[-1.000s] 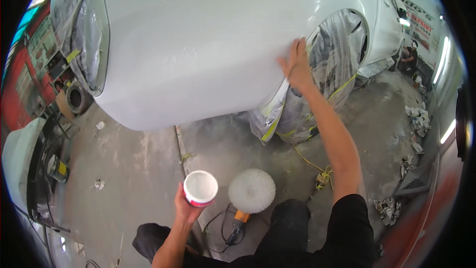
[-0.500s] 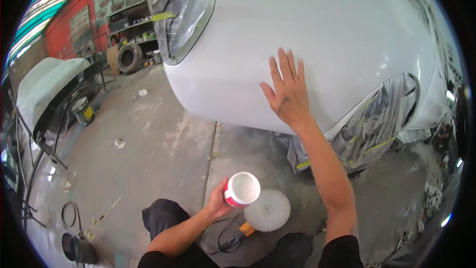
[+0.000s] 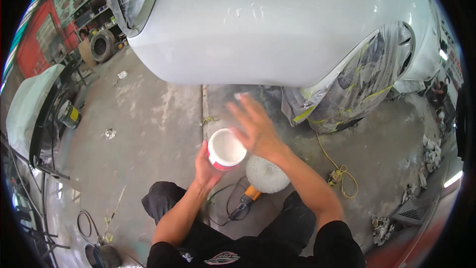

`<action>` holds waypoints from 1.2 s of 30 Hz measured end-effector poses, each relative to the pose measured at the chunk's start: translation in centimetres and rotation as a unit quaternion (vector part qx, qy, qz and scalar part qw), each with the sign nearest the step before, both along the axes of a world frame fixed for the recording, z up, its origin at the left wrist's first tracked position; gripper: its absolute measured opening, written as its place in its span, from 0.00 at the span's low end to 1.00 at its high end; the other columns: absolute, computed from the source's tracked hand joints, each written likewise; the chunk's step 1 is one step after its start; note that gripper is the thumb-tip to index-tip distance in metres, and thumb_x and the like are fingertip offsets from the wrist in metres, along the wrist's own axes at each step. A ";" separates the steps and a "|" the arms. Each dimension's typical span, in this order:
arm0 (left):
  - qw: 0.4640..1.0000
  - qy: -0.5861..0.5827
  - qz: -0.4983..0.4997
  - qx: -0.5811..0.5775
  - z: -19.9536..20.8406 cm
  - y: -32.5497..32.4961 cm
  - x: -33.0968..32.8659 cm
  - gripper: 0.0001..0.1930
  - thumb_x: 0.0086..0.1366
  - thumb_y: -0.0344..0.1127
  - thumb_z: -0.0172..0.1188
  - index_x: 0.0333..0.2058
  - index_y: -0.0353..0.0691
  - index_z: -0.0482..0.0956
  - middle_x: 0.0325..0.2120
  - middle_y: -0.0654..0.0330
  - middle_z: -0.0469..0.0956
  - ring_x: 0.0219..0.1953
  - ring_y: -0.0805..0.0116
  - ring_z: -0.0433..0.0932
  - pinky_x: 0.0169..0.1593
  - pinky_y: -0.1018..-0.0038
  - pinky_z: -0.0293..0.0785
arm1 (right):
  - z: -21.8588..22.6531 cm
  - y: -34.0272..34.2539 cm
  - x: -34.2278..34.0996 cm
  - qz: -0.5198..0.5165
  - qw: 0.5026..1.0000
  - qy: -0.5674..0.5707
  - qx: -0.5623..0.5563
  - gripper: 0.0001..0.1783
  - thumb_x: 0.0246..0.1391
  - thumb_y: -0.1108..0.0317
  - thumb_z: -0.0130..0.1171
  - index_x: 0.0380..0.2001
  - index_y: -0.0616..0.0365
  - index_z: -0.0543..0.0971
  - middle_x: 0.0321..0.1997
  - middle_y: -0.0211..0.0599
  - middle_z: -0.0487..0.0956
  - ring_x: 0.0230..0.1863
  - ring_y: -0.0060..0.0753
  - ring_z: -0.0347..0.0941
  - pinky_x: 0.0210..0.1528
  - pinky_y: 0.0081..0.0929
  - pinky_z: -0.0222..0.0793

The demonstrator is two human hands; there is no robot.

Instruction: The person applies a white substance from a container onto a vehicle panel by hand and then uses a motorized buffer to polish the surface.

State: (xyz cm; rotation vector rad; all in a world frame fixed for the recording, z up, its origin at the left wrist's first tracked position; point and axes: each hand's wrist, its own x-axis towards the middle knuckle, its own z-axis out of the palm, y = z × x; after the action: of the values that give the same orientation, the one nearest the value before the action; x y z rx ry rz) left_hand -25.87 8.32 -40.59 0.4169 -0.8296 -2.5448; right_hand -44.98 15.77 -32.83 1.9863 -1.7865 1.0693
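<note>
Leaving its place in front of the pale car panel (image 3: 213, 54), the person's right hand (image 3: 259, 131) has come down and in, and now hovers just beside the tub (image 3: 219, 162), overlapping its right rim in view. The hand is open, fingers spread and blurred by motion, gripping nothing; a whitish patch shows at a fingertip. Whether it touches the rim cannot be told. The left hand (image 3: 206, 166) is closed around the white-and-red tub, which is held uncovered above the floor (image 3: 124, 134), between the person's knees and the car, with pale contents showing. The work, it seems, has shifted from panel to tub for the moment. Pale streaks (image 3: 239, 13) show high on the panel, smears or glints. Below the right forearm, the orange polisher (image 3: 253, 192) lies on the floor, its fluffy white pad (image 3: 267, 174) partly covered by the arm.
</note>
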 end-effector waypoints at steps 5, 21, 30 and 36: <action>0.998 -0.055 0.014 0.031 -0.2 0.9 0.0 0.35 0.74 0.65 0.32 0.68 0.50 0.63 0.65 0.54 0.68 0.65 0.48 0.68 0.60 0.41 0.65 | 0.4 0.2 -6.8 -0.201 0.970 0.105 -0.086 0.41 0.58 0.61 0.61 0.69 0.68 0.59 0.75 0.65 0.52 0.75 0.69 0.48 0.73 0.62 0.48; 0.998 -0.038 0.042 0.009 -2.3 -0.8 -0.4 0.34 0.74 0.63 0.35 0.66 0.44 0.66 0.64 0.51 0.68 0.65 0.50 0.68 0.66 0.44 0.61 | -2.9 3.4 2.0 0.196 0.942 0.065 0.265 0.27 0.53 0.64 0.65 0.56 0.62 0.77 0.61 0.47 0.77 0.65 0.46 0.71 0.75 0.56 0.48; 0.998 -0.043 -0.011 0.053 0.3 0.6 -0.5 0.34 0.74 0.64 0.34 0.67 0.47 0.65 0.65 0.54 0.68 0.65 0.49 0.69 0.62 0.44 0.65 | 0.2 1.6 -12.7 -0.188 0.961 -0.004 -0.201 0.39 0.55 0.65 0.62 0.67 0.69 0.64 0.70 0.60 0.65 0.72 0.62 0.59 0.74 0.57 0.47; 0.999 -0.041 0.019 0.016 -0.7 -0.3 0.7 0.36 0.74 0.65 0.34 0.68 0.45 0.64 0.66 0.52 0.67 0.66 0.48 0.67 0.64 0.42 0.63 | -3.4 -0.1 -12.8 -0.197 0.969 0.145 0.017 0.39 0.58 0.67 0.58 0.69 0.73 0.58 0.74 0.71 0.51 0.75 0.70 0.48 0.74 0.52 0.49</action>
State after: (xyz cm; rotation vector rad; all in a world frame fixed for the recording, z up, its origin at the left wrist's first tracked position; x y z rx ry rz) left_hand -25.19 8.05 -41.34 0.5462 -0.8033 -2.5224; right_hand -57.74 15.65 -36.20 1.6049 -1.9282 0.5945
